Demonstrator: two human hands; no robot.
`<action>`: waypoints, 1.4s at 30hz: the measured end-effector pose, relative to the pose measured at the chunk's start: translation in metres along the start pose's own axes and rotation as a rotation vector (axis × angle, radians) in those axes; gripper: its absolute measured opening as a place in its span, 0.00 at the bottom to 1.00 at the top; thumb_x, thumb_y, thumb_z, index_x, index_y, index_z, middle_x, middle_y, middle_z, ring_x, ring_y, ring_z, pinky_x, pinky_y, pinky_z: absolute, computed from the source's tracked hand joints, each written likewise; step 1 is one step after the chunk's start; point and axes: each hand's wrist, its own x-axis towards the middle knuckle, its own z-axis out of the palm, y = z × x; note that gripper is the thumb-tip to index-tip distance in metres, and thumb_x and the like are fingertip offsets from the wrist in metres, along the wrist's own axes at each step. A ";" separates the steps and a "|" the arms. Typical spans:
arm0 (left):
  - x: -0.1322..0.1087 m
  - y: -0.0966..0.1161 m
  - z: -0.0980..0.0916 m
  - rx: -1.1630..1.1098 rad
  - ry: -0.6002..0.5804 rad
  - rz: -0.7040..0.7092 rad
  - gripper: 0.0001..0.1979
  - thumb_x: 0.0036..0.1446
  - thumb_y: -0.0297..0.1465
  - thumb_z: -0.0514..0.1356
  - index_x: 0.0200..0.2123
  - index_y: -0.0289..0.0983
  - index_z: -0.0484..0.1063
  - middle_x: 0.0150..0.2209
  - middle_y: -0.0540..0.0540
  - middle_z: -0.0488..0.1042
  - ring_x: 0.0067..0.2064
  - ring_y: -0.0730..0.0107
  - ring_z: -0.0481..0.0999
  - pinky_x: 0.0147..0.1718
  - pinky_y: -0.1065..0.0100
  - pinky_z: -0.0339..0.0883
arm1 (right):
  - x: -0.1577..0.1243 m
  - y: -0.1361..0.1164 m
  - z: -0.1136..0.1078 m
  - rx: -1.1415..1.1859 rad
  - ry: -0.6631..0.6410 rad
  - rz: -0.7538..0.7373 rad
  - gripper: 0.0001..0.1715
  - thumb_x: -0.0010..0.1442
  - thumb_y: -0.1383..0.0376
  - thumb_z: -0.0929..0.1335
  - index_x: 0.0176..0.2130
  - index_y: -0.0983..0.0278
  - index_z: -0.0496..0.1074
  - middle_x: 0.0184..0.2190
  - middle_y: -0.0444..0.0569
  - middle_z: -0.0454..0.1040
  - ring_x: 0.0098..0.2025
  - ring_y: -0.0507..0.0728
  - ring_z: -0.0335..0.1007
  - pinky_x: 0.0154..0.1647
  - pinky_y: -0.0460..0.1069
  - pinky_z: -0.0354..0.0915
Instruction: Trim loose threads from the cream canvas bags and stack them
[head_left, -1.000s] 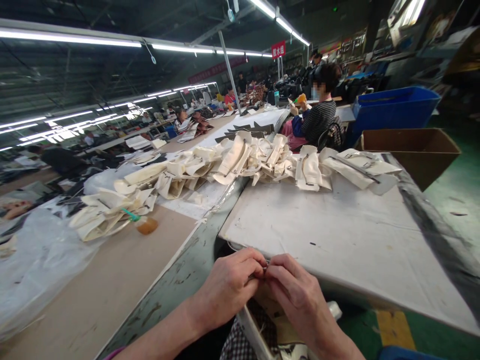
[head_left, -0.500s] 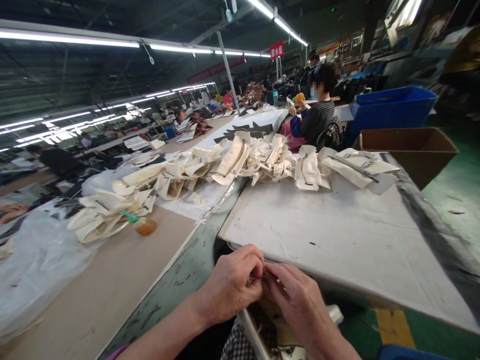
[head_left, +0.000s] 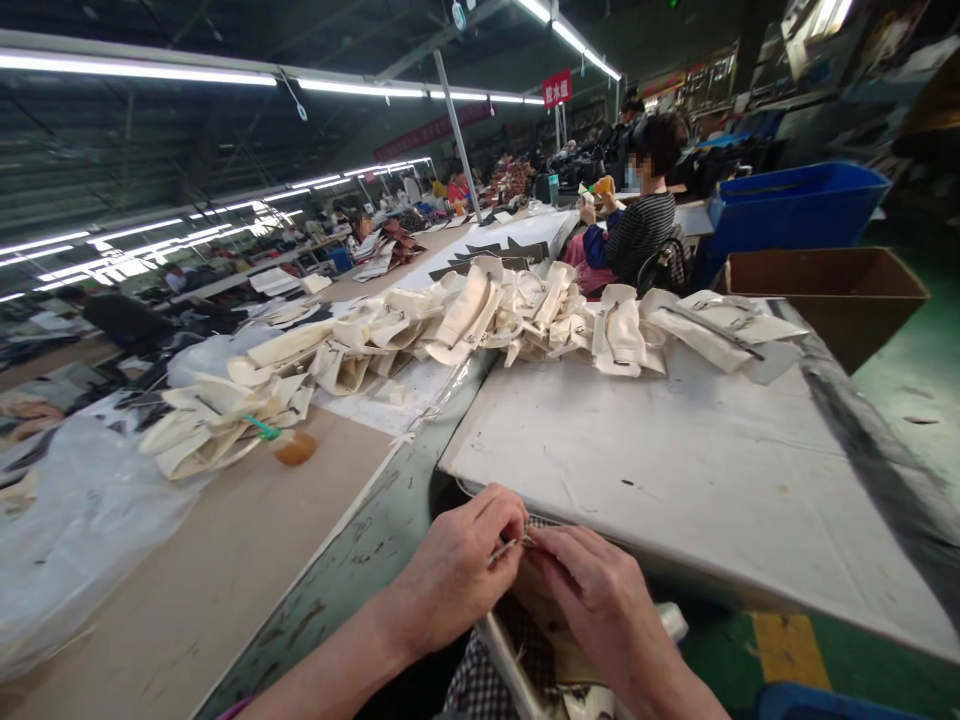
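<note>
My left hand (head_left: 471, 555) and my right hand (head_left: 596, 585) meet in front of me, just off the near edge of the white-topped table. Both are closed, with fingertips pinching the edge of a cream piece (head_left: 534, 588) of sheet material. A narrow end of it shows beside my left thumb, and the rest hangs down between my hands, mostly hidden. Several cream bag-like pieces (head_left: 469, 310) with zippers lie heaped across the far side of the tables. A bottle of amber liquid (head_left: 294, 448) with a green nozzle lies to the left, beside the heap.
Clear plastic sheeting (head_left: 82, 530) covers part of the brown table on the left. Beyond the white tabletop (head_left: 675, 450), a seated co-worker (head_left: 637, 225) handles something. A blue bin (head_left: 795, 210) and a brown box (head_left: 832, 285) stand at right. A checkered cloth (head_left: 476, 680) shows below my hands.
My fingers have shifted slightly on the cream piece, and a narrow end of it now shows by the left thumb. The view has tilted a little; the heap lies as before.
</note>
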 end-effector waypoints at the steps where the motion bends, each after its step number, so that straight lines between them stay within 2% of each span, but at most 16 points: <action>1: 0.000 0.000 0.000 0.001 -0.002 0.005 0.09 0.54 0.17 0.52 0.33 0.38 0.62 0.39 0.47 0.69 0.39 0.72 0.70 0.38 0.73 0.67 | 0.000 0.000 0.000 -0.001 0.005 0.000 0.12 0.64 0.71 0.62 0.42 0.65 0.74 0.35 0.50 0.78 0.35 0.55 0.76 0.38 0.49 0.73; 10: -0.003 0.004 0.002 0.114 0.026 0.077 0.08 0.56 0.18 0.52 0.31 0.37 0.62 0.40 0.46 0.71 0.40 0.70 0.73 0.39 0.71 0.69 | -0.004 -0.001 0.001 -0.014 0.041 -0.002 0.12 0.64 0.71 0.62 0.41 0.64 0.74 0.34 0.49 0.78 0.34 0.55 0.76 0.38 0.48 0.73; 20: -0.008 0.002 0.009 0.203 0.074 0.136 0.07 0.61 0.21 0.51 0.35 0.37 0.65 0.44 0.45 0.73 0.44 0.68 0.75 0.41 0.70 0.71 | -0.005 -0.002 0.001 -0.049 0.040 -0.018 0.12 0.66 0.70 0.61 0.42 0.64 0.73 0.35 0.50 0.77 0.35 0.55 0.75 0.39 0.49 0.72; 26: -0.007 0.004 0.008 0.204 0.032 0.084 0.07 0.59 0.20 0.52 0.32 0.37 0.64 0.41 0.46 0.72 0.42 0.68 0.74 0.41 0.70 0.69 | -0.006 -0.002 0.005 -0.075 0.031 -0.020 0.12 0.66 0.70 0.61 0.43 0.64 0.72 0.35 0.50 0.77 0.35 0.55 0.74 0.39 0.49 0.71; 30: -0.004 0.006 0.006 0.226 0.009 0.042 0.08 0.56 0.19 0.54 0.30 0.37 0.62 0.36 0.49 0.71 0.37 0.70 0.73 0.35 0.72 0.68 | -0.006 -0.002 0.005 -0.071 0.026 -0.017 0.11 0.66 0.70 0.61 0.43 0.63 0.72 0.35 0.49 0.77 0.35 0.56 0.74 0.39 0.49 0.71; 34: -0.001 0.005 0.003 0.227 -0.003 0.097 0.07 0.54 0.20 0.55 0.29 0.37 0.61 0.37 0.49 0.71 0.36 0.71 0.73 0.32 0.73 0.67 | -0.007 0.000 0.005 -0.084 0.041 -0.007 0.12 0.66 0.68 0.60 0.43 0.62 0.71 0.35 0.49 0.77 0.34 0.54 0.75 0.39 0.48 0.71; 39: 0.002 0.004 0.000 0.209 -0.038 0.200 0.07 0.56 0.19 0.54 0.34 0.36 0.64 0.42 0.46 0.71 0.42 0.68 0.72 0.39 0.71 0.68 | -0.004 -0.003 0.002 -0.103 0.066 -0.013 0.13 0.68 0.67 0.58 0.40 0.62 0.70 0.36 0.49 0.75 0.30 0.51 0.74 0.31 0.43 0.69; 42: 0.003 0.004 0.001 0.167 -0.044 0.186 0.07 0.56 0.20 0.54 0.34 0.37 0.65 0.42 0.45 0.70 0.44 0.67 0.72 0.42 0.69 0.69 | -0.002 -0.005 -0.002 -0.119 0.073 -0.017 0.15 0.68 0.67 0.57 0.37 0.62 0.70 0.34 0.48 0.73 0.28 0.50 0.72 0.28 0.42 0.67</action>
